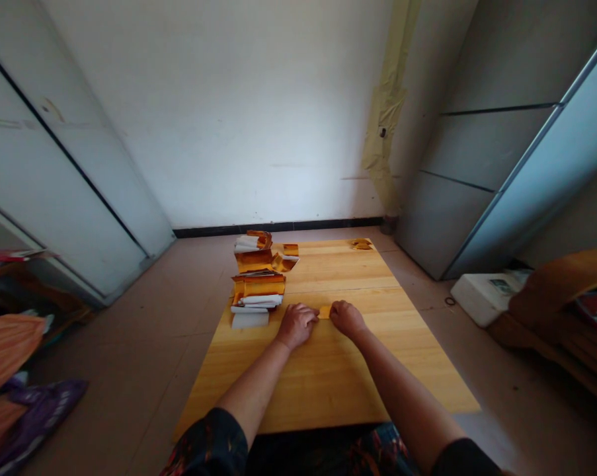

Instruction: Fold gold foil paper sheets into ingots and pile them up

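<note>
A small piece of shiny gold paper, its long side running across the table, lies near the middle of the smooth pine tabletop, between the left hand and the right hand. Both hands are curled, palms down, close against it from either side; whether they grip it, I cannot tell. Stacks of folded gold-and-white paper sit along the table's far left edge.

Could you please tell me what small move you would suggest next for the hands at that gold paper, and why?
I would probably press the small gold paper flat, since the left hand and right hand close in on it from either side, with the wooden table firm beneath it.
</note>
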The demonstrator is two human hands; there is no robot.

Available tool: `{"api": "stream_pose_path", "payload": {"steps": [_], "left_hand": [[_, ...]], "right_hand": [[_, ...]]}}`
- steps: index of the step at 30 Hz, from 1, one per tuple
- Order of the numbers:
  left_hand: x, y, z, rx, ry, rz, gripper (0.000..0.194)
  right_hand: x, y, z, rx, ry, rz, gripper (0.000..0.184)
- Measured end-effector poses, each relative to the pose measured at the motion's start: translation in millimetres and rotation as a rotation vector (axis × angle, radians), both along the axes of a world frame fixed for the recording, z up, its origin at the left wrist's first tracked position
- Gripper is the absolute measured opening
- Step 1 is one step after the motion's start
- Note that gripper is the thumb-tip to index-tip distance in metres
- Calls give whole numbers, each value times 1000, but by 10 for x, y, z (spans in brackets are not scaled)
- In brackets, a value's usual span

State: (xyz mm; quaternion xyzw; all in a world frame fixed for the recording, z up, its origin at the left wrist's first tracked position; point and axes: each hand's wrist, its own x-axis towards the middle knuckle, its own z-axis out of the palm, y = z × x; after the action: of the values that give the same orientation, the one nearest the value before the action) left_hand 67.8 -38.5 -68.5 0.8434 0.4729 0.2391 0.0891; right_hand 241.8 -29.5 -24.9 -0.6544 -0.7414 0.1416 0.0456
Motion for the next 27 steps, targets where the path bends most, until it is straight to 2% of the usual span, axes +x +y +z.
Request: {"api": "stream_pose_path", "payload": {"steps": [3,7,11,15,22,27], "left_hand": [[-8,-1,-4,7,-17,-3,28],[5,-25,34,8,-21,15,29],[13,-40,46,11,-41,16,28],[9,-35,30,15,-37,19,27],[2,-13,-15,21,-43,9,25],[10,-22,-3,18,-64,16,24]], "right_hand": [[-53,-20,18,-24,10,-38,22],[-142,-47,25,-2,-24,-97,39],[-196,-42,47,-29,-50,-126,41],[-183,-18,79,-61,-31,-142,36],[-54,76,30,-92,75,-128,14],[18,120,0,-71,112,-123,11]]}}
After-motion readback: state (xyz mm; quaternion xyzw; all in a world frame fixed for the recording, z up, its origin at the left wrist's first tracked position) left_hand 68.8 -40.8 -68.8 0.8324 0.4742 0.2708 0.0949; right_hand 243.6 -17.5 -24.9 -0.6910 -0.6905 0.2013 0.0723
